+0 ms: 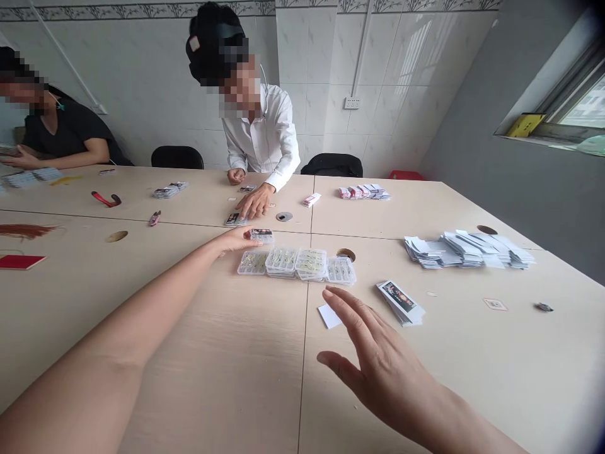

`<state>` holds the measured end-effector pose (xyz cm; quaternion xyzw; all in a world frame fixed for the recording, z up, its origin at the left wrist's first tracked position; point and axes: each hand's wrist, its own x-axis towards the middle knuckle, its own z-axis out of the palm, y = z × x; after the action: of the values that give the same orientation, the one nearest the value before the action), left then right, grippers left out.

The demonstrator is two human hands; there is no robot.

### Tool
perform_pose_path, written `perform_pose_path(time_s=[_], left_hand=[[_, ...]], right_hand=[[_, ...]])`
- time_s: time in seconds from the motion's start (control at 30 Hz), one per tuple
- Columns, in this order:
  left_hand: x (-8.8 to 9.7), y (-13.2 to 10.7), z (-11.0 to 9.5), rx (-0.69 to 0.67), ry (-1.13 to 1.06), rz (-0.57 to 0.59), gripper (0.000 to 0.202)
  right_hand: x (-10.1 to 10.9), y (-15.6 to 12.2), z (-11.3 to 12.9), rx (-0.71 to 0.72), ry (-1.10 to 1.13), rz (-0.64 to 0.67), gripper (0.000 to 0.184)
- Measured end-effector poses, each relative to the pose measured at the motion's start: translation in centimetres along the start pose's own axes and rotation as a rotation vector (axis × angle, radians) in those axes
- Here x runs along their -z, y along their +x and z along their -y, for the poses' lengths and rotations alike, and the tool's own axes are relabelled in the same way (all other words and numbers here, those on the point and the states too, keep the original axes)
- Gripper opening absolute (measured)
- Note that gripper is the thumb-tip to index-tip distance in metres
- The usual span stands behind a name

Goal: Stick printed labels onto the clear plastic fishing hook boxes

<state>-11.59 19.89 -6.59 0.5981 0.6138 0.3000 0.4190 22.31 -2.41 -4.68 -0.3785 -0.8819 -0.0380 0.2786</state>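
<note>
My left hand [232, 241] reaches far across the table, its fingers closed on a small clear plastic case [263, 236] with a dark printed label on top. Just nearer to me stand stacks of clear compartment cases [283, 260] with small pale pieces inside. My right hand [371, 353] hovers over the table with fingers spread, holding nothing. Beneath its fingertips lies a white card [329, 316]. To its right is a stack of printed cards [401, 302]. Beyond my left hand, a co-worker's hand [255, 202] touches another labelled case [235, 219].
Folded white papers [467, 250] are piled at the right. Bundles of packets [365, 192] lie at the back. Red-handled pliers [106, 200], a pink cutter [154, 218] and a red booklet [21, 261] are on the left. The table has round cable holes [116, 236]. Two people sit or stand opposite.
</note>
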Motion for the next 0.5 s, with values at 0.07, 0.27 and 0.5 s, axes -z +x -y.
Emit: perform_pose_path(time_s=[0.07,0.27,0.5], left_hand=[[0.0,0.7,0.4,0.009,0.051,-0.054,0.035],[-0.8,0.7,2.6,-0.046,0.111,-0.230,0.036],[-1.5,0.6,4.7,-0.122,0.076,-0.331,0.038]], right_hand=[[-0.3,-0.1,-0.2,0.007,-0.003,-0.010,0.054],[0.0,0.0,-0.2,0.018,0.000,0.016,0.057],[0.0,0.0,-0.9,0.032,0.019,0.187,0.048]])
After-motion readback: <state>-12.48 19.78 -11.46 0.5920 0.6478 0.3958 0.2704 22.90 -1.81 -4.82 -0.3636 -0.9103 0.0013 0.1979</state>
